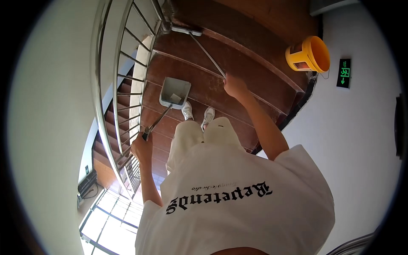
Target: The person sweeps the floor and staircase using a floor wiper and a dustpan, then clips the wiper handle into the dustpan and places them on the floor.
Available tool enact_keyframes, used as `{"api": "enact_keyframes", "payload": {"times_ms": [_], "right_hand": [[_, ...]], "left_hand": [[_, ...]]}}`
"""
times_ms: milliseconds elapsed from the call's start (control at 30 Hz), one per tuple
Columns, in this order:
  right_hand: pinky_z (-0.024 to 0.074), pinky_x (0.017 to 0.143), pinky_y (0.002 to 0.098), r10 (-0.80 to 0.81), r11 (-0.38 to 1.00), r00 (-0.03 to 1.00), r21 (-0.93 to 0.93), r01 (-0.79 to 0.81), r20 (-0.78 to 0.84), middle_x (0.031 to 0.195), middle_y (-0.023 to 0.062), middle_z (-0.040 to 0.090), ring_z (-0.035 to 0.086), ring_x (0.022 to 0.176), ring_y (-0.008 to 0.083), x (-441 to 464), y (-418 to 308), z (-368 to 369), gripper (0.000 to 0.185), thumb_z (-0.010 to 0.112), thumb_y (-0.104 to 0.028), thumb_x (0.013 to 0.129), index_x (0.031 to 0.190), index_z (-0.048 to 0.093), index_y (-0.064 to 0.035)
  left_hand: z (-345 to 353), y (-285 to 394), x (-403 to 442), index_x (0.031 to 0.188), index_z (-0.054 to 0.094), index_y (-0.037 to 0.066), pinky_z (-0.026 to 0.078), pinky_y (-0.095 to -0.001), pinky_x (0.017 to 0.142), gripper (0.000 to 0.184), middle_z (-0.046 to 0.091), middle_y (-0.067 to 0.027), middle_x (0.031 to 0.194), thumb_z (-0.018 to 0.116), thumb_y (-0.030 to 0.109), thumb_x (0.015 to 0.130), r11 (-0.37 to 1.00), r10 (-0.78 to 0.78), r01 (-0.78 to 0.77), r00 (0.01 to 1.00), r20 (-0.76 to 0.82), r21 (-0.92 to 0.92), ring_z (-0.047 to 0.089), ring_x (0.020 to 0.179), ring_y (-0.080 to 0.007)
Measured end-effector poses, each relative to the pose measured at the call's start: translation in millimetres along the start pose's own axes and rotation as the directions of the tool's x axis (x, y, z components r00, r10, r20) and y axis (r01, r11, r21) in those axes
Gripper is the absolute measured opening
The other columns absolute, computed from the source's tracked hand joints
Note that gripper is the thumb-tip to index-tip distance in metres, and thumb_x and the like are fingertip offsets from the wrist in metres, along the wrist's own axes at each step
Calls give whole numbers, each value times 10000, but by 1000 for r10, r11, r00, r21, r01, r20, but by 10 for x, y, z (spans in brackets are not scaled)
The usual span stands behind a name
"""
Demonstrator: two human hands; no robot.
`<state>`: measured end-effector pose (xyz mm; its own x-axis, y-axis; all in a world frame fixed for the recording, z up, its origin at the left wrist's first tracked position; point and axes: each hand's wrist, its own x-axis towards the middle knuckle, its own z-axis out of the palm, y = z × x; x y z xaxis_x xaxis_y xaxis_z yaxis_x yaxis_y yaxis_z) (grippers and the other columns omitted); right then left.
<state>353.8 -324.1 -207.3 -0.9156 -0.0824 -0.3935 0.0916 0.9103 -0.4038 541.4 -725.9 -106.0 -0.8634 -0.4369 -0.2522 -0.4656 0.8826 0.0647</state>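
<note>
My right hand (pixel 236 86) is closed round the pole of a broom (pixel 207 55). The broom's head lies on a brown step by the railing's base. Low by the railing, my left hand (pixel 142 146) is wrapped round the long handle of a grey dustpan (pixel 174 92). The dustpan rests on a step just in front of my white shoes, with a small pale piece inside it.
A metal railing (pixel 116 76) curves along the left side, with more steps below. A yellow bucket (pixel 313 54) stands on a step by the right wall. On that wall hangs a green exit sign (pixel 344 73). A bright window (pixel 112 223) is at the lower left.
</note>
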Motion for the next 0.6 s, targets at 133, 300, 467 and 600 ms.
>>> {"api": "enact_keyframes", "payload": {"times_ms": [133, 300, 467, 600], "right_hand": [[573, 838, 530, -68, 995, 997, -70, 70, 33, 1009, 292, 722, 715, 956, 450, 517, -245, 327, 344, 581, -171, 928, 1166, 653, 66], [587, 878, 490, 60, 988, 995, -144, -48, 78, 1152, 302, 703, 716, 1052, 420, 692, -875, 840, 391, 604, -165, 893, 1165, 678, 105], [568, 851, 515, 118, 988, 993, -104, -116, 11, 1059, 306, 692, 712, 1000, 420, 244, -734, 1271, 413, 592, -135, 919, 1259, 578, 98], [575, 817, 506, -16, 987, 983, -160, -14, -181, 1035, 311, 688, 722, 955, 387, -1, -476, 1130, 331, 578, -180, 965, 1180, 585, 72]], "left_hand": [[-27, -97, 58, 954, 739, 88, 559, -533, 680, 355, 723, -207, 773, 732, 437, 886, 999, -2, 1, 1000, 20, 41, 716, 759, -434], [-43, -285, 253, 933, 732, 79, 555, -532, 708, 381, 727, -210, 795, 740, 456, 877, 1000, -24, 24, 999, 45, -5, 713, 783, -440], [-97, -457, 389, 927, 733, 78, 554, -530, 705, 377, 725, -217, 795, 746, 450, 872, 999, 37, -37, 999, 29, -21, 713, 771, -432], [-137, -548, 453, 931, 737, 82, 552, -529, 687, 367, 721, -213, 775, 742, 446, 879, 999, 45, -44, 998, 43, -11, 711, 756, -433]]}}
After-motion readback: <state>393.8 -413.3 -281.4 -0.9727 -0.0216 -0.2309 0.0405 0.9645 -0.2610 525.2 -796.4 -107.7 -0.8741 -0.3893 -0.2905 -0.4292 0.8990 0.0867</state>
